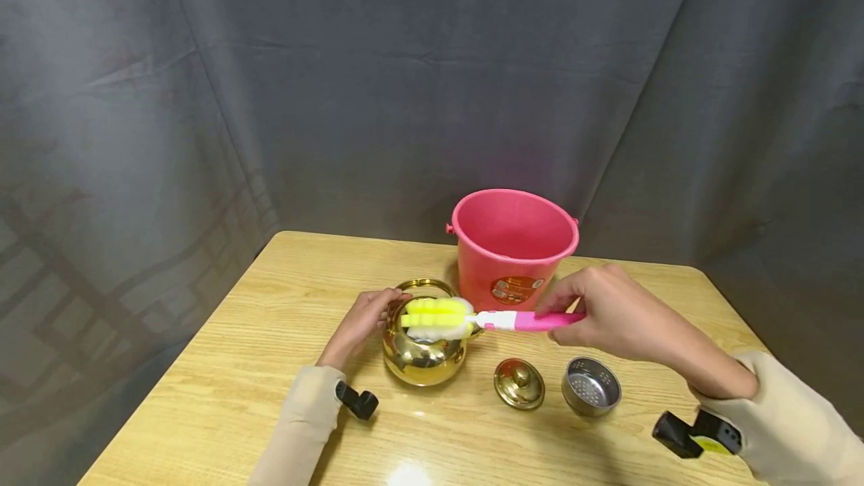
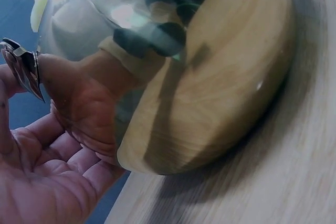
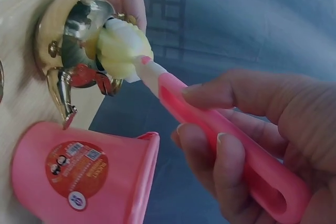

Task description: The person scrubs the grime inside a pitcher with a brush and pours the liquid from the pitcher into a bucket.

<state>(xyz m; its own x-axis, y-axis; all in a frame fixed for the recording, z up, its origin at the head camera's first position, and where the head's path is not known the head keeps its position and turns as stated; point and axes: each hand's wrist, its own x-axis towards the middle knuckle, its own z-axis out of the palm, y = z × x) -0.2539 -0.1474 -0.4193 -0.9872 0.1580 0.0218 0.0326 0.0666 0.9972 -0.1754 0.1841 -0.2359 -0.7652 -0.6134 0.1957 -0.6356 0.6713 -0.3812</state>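
A shiny gold teapot (image 1: 424, 363) stands lidless on the table, its ring-shaped handle (image 1: 421, 283) behind the mouth. My left hand (image 1: 361, 321) holds the pot at its left side; in the left wrist view several fingers (image 2: 68, 153) lie near the rounded wall. My right hand (image 1: 603, 312) grips the pink handle of a sponge brush (image 1: 502, 320). Its yellow and white sponge head (image 3: 122, 50) is at the pot's mouth and hides most of the opening; whether it touches the rim I cannot tell. The spout (image 3: 61, 95) points toward the bucket's side.
Behind the pot stands a pink bucket (image 1: 472, 270) with a round red label. A gold lid (image 1: 519, 384) lies knob up to the pot's right. Beside it sits a perforated metal strainer (image 1: 591, 387). Grey curtains (image 1: 405, 96) hang behind the wooden table (image 1: 324, 261).
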